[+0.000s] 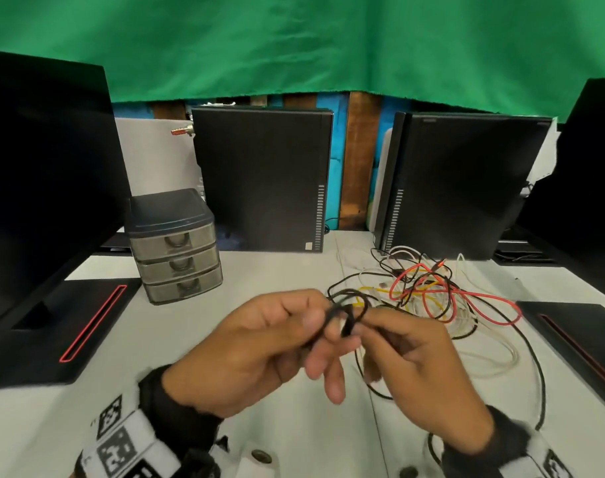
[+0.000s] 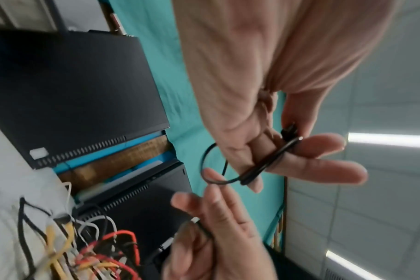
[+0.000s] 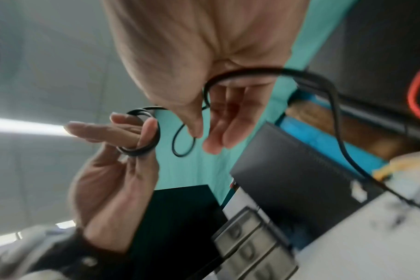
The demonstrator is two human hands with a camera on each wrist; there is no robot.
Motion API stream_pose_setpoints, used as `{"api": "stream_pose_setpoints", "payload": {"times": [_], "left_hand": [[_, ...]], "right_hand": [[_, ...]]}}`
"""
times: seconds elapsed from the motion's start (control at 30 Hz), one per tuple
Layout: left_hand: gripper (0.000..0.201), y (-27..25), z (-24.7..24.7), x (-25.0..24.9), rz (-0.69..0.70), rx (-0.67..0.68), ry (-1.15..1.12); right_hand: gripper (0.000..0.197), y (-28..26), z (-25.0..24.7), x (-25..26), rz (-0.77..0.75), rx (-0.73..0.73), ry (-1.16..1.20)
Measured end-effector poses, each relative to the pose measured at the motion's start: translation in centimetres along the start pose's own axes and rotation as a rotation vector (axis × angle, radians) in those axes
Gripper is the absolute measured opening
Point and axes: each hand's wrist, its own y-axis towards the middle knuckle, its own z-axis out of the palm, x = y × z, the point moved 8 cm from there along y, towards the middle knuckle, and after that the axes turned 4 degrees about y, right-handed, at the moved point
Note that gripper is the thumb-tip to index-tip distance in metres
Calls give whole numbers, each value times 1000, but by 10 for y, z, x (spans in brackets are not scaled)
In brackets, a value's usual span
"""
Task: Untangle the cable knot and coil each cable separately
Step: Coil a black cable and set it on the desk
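Over the table, both hands work a thin black cable (image 1: 539, 357). My left hand (image 1: 321, 326) holds a small coil (image 1: 349, 312) of it, wound around the fingers and pinned by the thumb; the left wrist view shows the coil (image 2: 259, 168) across the fingers (image 2: 324, 166). My right hand (image 1: 370, 322) is just right of the coil and holds the cable's loose run. In the right wrist view that cable (image 3: 252, 71) loops over the right hand (image 3: 204, 136). The tangle (image 1: 425, 291) of red, yellow, white and black cables lies behind the right hand.
A small grey drawer unit (image 1: 176, 250) stands at the left back. Two black computer cases (image 1: 263, 181) (image 1: 466, 184) stand upright behind. Monitor bases lie at the left (image 1: 52, 322) and right (image 1: 576, 332) edges. The black cable trails to the front right.
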Motion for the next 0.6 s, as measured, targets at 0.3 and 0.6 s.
{"api": "stream_pose_setpoints", "payload": {"times": [0.3, 0.6], "left_hand": [[41, -21, -56, -55, 190, -227, -675], [51, -43, -105, -76, 294, -484, -597]], "right_hand": [[27, 8, -22, -26, 167, -169, 285], [20, 0, -1, -16, -27, -7, 59]]}}
